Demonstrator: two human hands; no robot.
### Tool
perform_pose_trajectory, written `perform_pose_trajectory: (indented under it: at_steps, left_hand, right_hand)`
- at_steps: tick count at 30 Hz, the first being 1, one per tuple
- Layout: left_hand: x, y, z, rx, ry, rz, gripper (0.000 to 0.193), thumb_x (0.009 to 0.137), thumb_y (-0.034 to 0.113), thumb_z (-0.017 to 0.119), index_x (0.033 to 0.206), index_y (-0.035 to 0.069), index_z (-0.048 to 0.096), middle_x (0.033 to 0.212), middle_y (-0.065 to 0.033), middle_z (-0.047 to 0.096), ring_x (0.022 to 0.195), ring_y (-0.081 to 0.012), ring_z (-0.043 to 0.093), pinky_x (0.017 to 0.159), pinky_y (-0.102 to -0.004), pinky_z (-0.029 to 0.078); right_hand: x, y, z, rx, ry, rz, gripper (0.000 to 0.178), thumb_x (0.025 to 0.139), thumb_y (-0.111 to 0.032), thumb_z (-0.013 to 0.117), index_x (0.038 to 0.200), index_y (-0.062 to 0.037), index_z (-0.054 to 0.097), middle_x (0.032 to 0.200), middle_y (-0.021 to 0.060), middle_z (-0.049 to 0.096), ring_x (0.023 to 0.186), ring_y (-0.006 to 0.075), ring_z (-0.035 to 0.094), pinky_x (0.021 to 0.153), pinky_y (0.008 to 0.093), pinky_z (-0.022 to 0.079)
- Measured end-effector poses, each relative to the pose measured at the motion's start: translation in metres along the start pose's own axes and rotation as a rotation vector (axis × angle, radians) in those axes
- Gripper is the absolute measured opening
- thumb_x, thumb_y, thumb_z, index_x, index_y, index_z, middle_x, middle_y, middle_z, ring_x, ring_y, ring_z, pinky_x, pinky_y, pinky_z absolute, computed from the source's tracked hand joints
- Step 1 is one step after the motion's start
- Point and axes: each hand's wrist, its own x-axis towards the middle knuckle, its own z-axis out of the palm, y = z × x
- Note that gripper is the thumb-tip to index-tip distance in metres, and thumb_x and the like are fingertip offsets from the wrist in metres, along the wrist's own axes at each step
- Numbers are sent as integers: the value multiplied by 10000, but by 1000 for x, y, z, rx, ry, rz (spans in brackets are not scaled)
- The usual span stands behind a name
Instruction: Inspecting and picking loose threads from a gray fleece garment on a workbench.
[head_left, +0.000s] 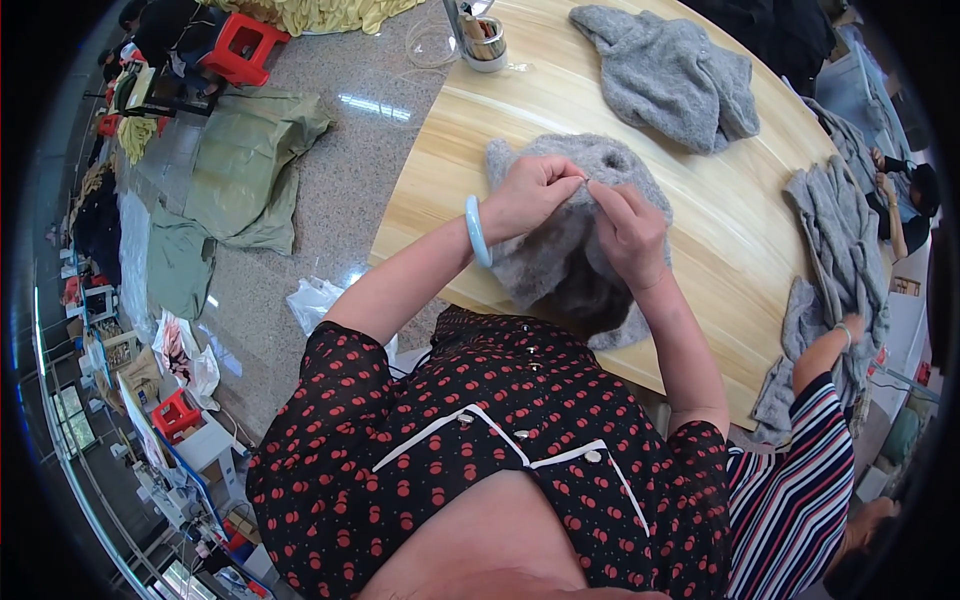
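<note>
A fuzzy grey knit garment (555, 265) lies bunched on the wooden table in front of me, with a dark fold or opening on its near side. My left hand (530, 198), with a pale blue bangle (478, 232) on its wrist, is closed in a pinch on the garment's raised edge. My right hand (632, 232) comes in from the other side, its fingers pinched together. The fingertips of both hands meet over the cloth. Whatever small thing sits between the right fingertips is too small to make out.
Another grey garment (675, 75) lies at the table's far side. More grey knitwear (840, 240) is piled along the right edge, where a co-worker's hand (850, 328) rests. A cup of tools (485, 45) stands at the far left edge of the table (430, 190). Green cloth (245, 165) covers floor leftward.
</note>
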Motion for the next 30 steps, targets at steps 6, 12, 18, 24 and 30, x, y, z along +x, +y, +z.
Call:
perform_pose_trajectory:
  at_steps: [6,12,18,24,30]
  left_hand:
    - [-10,-32,0,-158,-34,-6,171,851,110,499,987,10,527,782,7,549,692,-70,495,608,-235,421]
    - [-46,-63,-12,314,118,50,136,785,105,523,898,29,531,690,-164,549,620,-256,542,582,-322,418]
    - [-50,-71,-30,375,54,-83,141,840,105,489,936,17,544,682,-23,541,652,-68,475,596,-239,409]
    - [-54,-70,-31,381,6,-125,135,828,112,507,894,9,563,654,-6,534,632,-61,475,584,-232,409]
    - [-53,-65,-30,250,-66,-227,170,788,162,555,842,5,592,669,-75,580,639,-112,525,595,-282,426]
  right_hand:
    - [1,10,1,53,31,151,271,655,43,545,899,-69,581,746,87,548,623,267,555,550,329,453]
    - [-22,40,1,-86,-152,332,260,679,20,500,915,-72,559,848,105,549,733,301,556,648,376,454]
    - [-55,63,6,-140,-162,518,252,695,3,495,934,-55,547,853,134,573,770,313,562,687,372,448]
    - [-69,62,-4,-39,-191,807,247,721,-25,517,966,-40,546,816,170,596,753,302,587,685,352,456]
    - [-74,62,-14,-93,-225,778,248,728,-45,526,973,-29,558,840,192,603,776,318,593,698,359,459]
